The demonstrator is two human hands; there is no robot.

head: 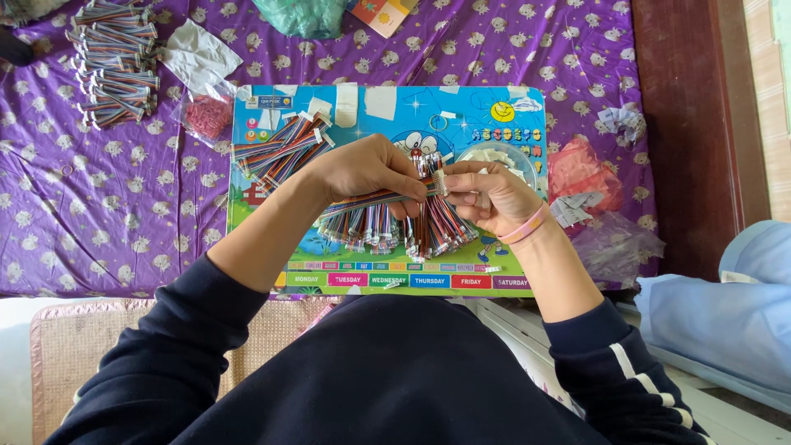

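Closest to the camera are two arms in dark blue sleeves, reaching out over a small board [255,177] with bright cartoon pictures on it. The left hand [367,169] is curled, and its fingers are pressed around a flat strip of striped wires [371,200]. The strip comes out from under the fingers and runs back along the wrist, and its other end points across to the other hand. The right hand [486,194] has a pink band [527,227] on the wrist. Its thumb and first fingers are pinched tight on a tiny white plug [441,181] at the end of the strip, so the wire end sits right between the two hands, touching both. Just under the hands, more striped wire bundles [412,231] lie in a pile on the board. Another bunch [276,148] lies on the board to the left. Past the right hand is a clear round bowl [503,156] with small white bits in it. Farther off, on the purple cloth [99,206], a big pile of wire bundles [115,62] lies at the far left corner, with a small clear bag [206,115] of red things near it.
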